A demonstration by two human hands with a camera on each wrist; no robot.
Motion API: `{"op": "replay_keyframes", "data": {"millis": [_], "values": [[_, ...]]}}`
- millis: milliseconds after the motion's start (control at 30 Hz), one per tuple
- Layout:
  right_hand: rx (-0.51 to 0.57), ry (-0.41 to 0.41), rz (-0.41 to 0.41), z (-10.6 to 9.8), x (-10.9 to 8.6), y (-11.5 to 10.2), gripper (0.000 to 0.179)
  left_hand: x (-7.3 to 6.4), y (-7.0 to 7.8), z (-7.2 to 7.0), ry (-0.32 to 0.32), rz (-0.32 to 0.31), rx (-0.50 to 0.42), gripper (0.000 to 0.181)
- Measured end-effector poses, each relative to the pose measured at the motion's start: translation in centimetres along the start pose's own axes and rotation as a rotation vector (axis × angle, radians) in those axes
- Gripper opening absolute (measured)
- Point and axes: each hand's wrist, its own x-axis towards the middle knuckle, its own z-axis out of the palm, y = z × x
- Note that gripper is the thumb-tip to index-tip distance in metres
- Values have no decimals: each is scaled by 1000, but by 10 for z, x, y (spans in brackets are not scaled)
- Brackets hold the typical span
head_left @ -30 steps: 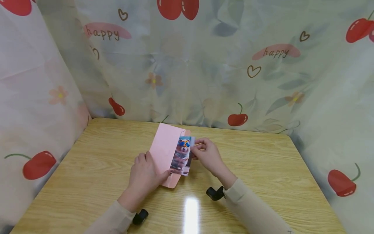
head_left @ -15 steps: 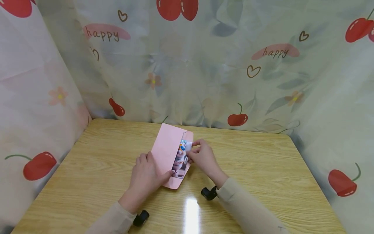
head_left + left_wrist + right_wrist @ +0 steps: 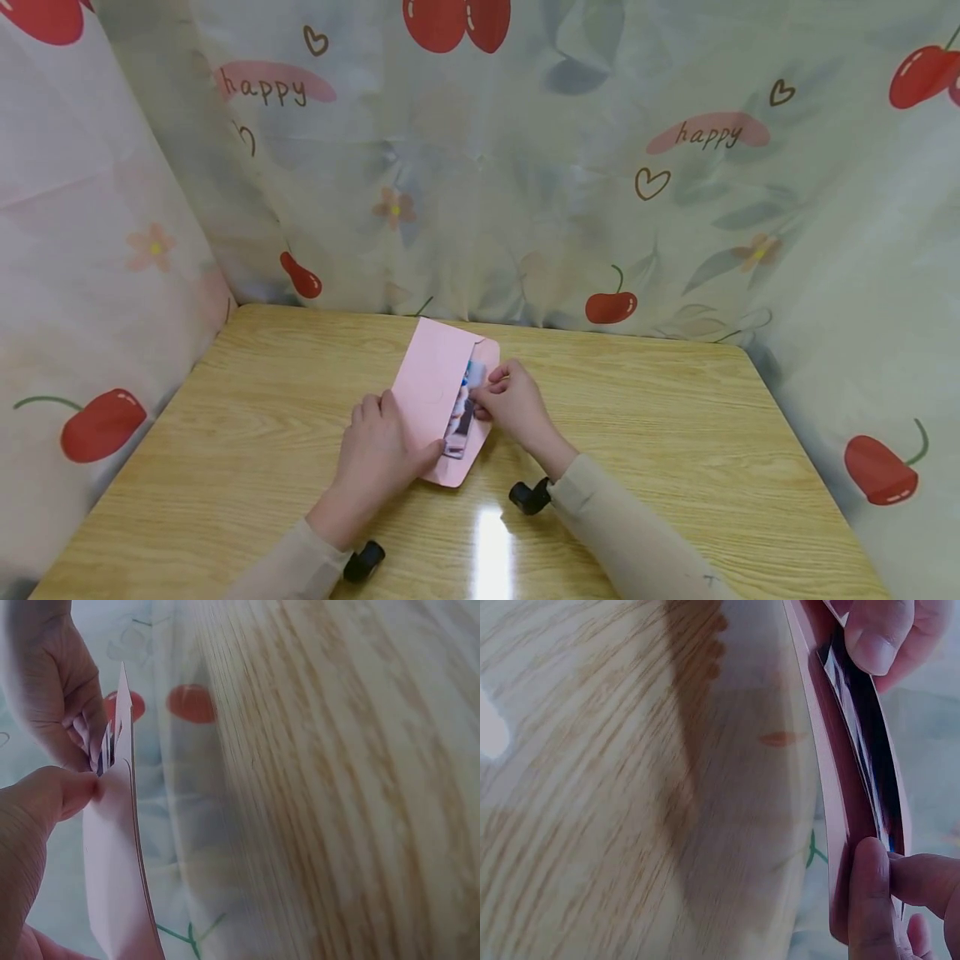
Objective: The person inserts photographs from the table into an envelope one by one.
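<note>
A pink envelope is held tilted above the table, its flap side facing right. My left hand grips it by its lower left part, the thumb near the mouth in the left wrist view's envelope. A glossy photo card with an animal picture sits partly inside the envelope, a strip of it showing at the mouth. My right hand pinches the card's outer edge between thumb and fingers. In the right wrist view the card stands between the envelope's front and its flap.
The wooden table lies below both hands. A printed curtain with cherries and hearts encloses the back and sides. Black wrist-camera mounts stick out beside the sleeves.
My right hand has moved left, sliding the card deeper into the envelope, so less of the picture shows. My left hand and the envelope have shifted slightly right.
</note>
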Motion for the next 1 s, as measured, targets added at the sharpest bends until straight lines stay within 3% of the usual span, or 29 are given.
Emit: {"op": "replay_keyframes", "data": {"millis": [600, 867, 1000], "values": [[40, -15, 10, 8, 3, 0, 31, -1, 7, 0, 6, -3, 20, 106], [16, -29, -38, 9, 2, 1, 28, 0, 5, 4, 3, -1, 33, 107], [-84, -16, -112, 5, -3, -1, 23, 2, 1, 5, -3, -5, 40, 106]]}}
